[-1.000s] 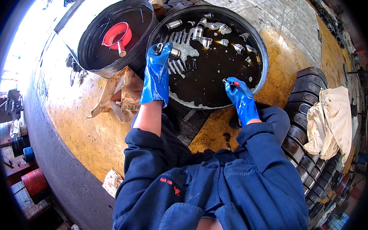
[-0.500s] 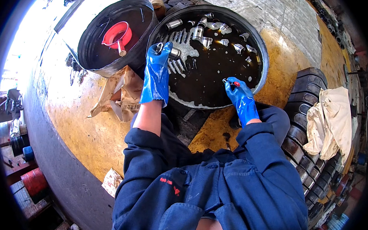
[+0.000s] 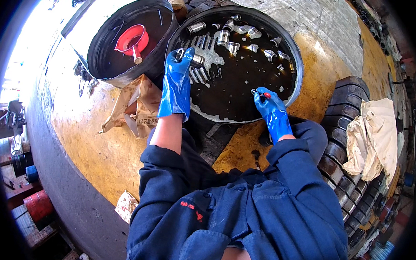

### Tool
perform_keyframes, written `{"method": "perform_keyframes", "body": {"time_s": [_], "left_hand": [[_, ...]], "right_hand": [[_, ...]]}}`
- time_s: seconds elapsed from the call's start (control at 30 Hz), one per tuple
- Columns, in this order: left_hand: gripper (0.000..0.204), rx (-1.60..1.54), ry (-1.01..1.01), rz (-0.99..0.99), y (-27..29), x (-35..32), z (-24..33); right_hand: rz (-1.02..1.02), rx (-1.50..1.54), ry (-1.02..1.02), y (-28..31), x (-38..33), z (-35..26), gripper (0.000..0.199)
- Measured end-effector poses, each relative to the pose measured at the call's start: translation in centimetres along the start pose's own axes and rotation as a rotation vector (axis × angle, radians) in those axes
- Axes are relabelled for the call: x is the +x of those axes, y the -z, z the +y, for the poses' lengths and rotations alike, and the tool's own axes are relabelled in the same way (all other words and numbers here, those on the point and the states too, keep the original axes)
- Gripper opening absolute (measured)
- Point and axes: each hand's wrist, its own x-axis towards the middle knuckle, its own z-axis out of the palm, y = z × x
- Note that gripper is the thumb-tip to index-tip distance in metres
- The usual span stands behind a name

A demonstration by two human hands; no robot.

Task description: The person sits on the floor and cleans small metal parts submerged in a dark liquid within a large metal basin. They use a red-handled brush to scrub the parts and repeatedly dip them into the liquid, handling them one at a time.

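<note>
My left hand (image 3: 177, 83), in a blue rubber glove, is closed around a shiny metal piston (image 3: 197, 61) over the left side of a round dark tub (image 3: 300, 71). A small metal ring shape shows by its fingertips. Near the tub's right front rim, my right hand (image 3: 272, 113), gloved alike, pinches a small red-handled tool (image 3: 266, 95) with a metal end; its exact kind is not clear. Dark liquid fills the tub. Several more pistons (image 3: 223, 37) lie partly in it toward the far side, beside a pale slotted patch (image 3: 209, 56).
At the left stands a second black tub (image 3: 100, 57) with a red ladle (image 3: 136, 48) in it. Torn brown paper (image 3: 138, 107) lies before it. On my right are stacked dark metal blocks (image 3: 338, 125) with a stained beige cloth (image 3: 375, 136) over them.
Almost nothing differs. Both hands keep their places and their hold, with only a very slight shift of the left hand.
</note>
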Motion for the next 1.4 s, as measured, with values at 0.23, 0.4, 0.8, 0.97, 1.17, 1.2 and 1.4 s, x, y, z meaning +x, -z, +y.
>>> {"method": "perform_keyframes", "body": {"time_s": [0.23, 0.4, 0.8, 0.97, 1.17, 1.2, 1.4], "left_hand": [[0.041, 0.038, 0.003, 0.029, -0.1, 0.0, -0.2], [0.04, 0.024, 0.012, 0.027, -0.2, 0.0, -0.2], [0.041, 0.028, 0.018, 0.025, -0.5, -0.2, 0.0], [0.038, 0.039, 0.003, 0.006, -0.7, -0.1, -0.3], [0.032, -0.588, 0.328, -0.232, 0.6, -1.4, -2.1], [0.034, -0.448, 0.281, -0.211, 0.3, -2.6, -1.7], [0.032, -0.268, 0.315, 0.08, 4.5, -2.9, 1.8]], "right_hand": [[0.012, 0.013, 0.004, -0.2, -0.1, 0.3, 0.018], [0.022, 0.003, 0.023, -0.4, 0.0, 0.4, 0.019], [0.018, -0.005, 0.029, -0.4, 0.0, 0.5, 0.02], [0.034, 0.0, 0.044, 0.1, -0.1, 0.3, 0.022], [-0.018, 0.086, 0.036, -0.6, 0.2, 0.6, 0.026], [-0.026, 0.092, 0.054, -0.6, 0.1, 0.7, 0.028], [-0.042, 0.091, 0.037, -0.3, -0.1, 0.9, 0.029]]}}
